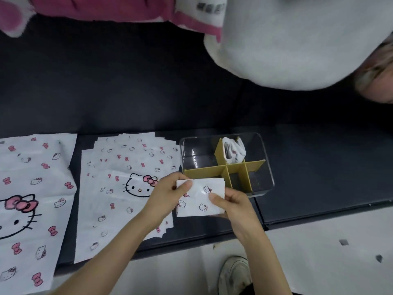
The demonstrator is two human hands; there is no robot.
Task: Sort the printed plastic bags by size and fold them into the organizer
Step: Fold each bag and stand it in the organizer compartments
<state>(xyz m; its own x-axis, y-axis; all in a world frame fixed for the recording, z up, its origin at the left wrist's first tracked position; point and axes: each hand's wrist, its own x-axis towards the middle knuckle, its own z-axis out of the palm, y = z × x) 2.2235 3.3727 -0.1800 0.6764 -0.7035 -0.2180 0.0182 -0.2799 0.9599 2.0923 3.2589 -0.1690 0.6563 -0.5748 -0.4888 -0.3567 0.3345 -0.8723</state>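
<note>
- Left hand [168,192] and right hand [231,206]: each grip pinches the folded bag [202,198], just in front of the organizer [200,156].
- We flatten the crease, then slot it upright; cell fit looks tight, hard to tell.

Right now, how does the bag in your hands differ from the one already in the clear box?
The held bag is folded into a flat square; the stored bag looks bunched and crumpled. The held bag is pinched between the left hand and right hand at the near side of the organizer; the stored bag stands upright in a back compartment. Both are white plastic printed with pink bows and cat faces.
</note>
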